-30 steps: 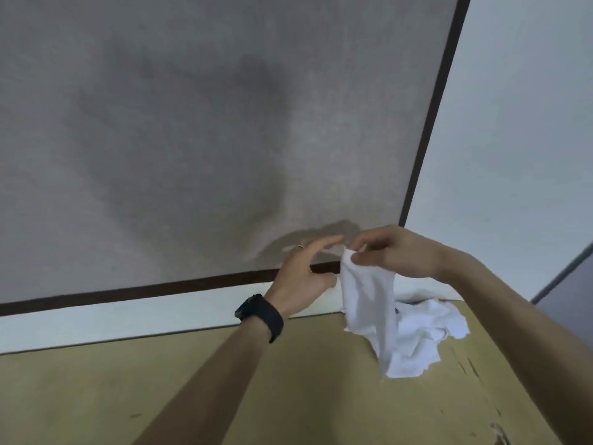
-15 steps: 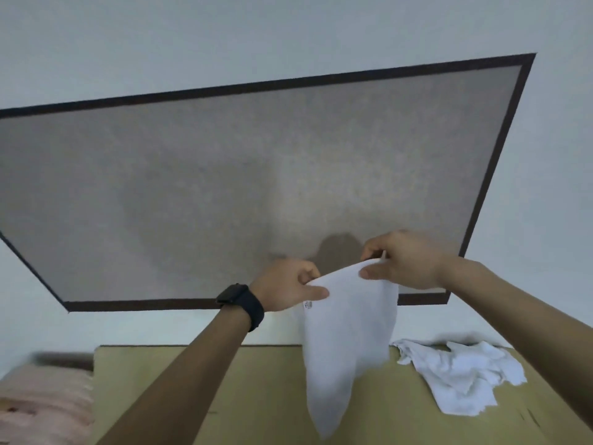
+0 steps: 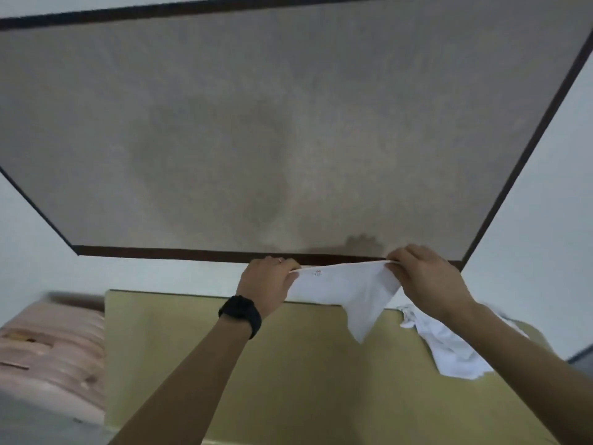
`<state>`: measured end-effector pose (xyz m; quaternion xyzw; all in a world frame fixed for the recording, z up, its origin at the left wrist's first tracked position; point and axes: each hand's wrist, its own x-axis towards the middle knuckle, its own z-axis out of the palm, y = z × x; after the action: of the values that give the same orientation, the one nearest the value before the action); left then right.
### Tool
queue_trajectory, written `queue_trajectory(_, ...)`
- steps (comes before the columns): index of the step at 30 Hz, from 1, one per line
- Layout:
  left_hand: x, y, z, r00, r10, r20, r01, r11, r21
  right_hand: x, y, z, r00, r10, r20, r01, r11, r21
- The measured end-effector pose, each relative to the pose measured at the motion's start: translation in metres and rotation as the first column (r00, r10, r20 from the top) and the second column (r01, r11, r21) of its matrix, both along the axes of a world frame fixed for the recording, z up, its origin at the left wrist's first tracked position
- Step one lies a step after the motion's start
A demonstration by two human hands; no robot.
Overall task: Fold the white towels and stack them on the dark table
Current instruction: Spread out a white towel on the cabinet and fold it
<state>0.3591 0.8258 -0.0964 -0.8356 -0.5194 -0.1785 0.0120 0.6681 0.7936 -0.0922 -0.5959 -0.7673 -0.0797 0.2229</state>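
Hanging towel (image 3: 348, 292), pinched between left grip (image 3: 266, 284), right grip (image 3: 426, 281)

tiny red mark (image 3: 317, 273) on the held white cloth towel (image 3: 346, 290) unreadable to me, crumpled white towel heap (image 3: 449, 351) partly behind my forearm (image 3: 529, 364), blurry pink bedding (image 3: 54, 342) cut off left

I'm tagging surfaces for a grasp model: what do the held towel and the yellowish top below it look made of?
The held towel: thin matte cloth, likely cotton; it sags and creases between the left hand and right hand. The yellowish top: smooth matte board, perhaps laminate or painted wood; straight edge, no grain.
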Motion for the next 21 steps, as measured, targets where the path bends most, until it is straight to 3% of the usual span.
queue_trajectory(5, -0.003, -0.041, -0.108, 0.991, -0.053, -0.123, 0.048, 0.998, -0.043, 0.011, -0.055, -0.107, 0.991, 0.125, 0.050, -0.118, 0.986, -0.115)
queue_trajectory(9, 0.000, -0.097, -0.189, 0.975, -0.079, -0.209, -0.007, 0.925, -0.379, 0.018, -0.107, -0.194, 0.990, 0.144, 0.013, -0.129, 0.923, -0.363)
queue_trajectory(13, 0.002, -0.136, -0.246, 0.965, -0.118, -0.232, -0.029, 0.837, -0.547, 0.019, -0.148, -0.252, 0.988, 0.151, 0.037, -0.094, 0.771, -0.630)
queue_trajectory(17, 0.004, -0.151, -0.268, 0.991, -0.036, -0.127, -0.065, 0.708, -0.703, 0.018, -0.162, -0.281, 0.998, 0.052, -0.034, -0.059, 0.638, -0.768)
queue_trajectory(19, 0.006, -0.146, -0.269, 0.985, 0.167, 0.040, -0.070, 0.602, -0.795, 0.017, -0.157, -0.288, 0.989, -0.075, -0.126, -0.054, 0.609, -0.791)
queue_trajectory(21, 0.005, -0.132, -0.272, 0.909, 0.369, 0.194, -0.054, 0.565, -0.823, 0.018, -0.145, -0.290, 0.941, -0.255, -0.221, -0.019, 0.614, -0.789)
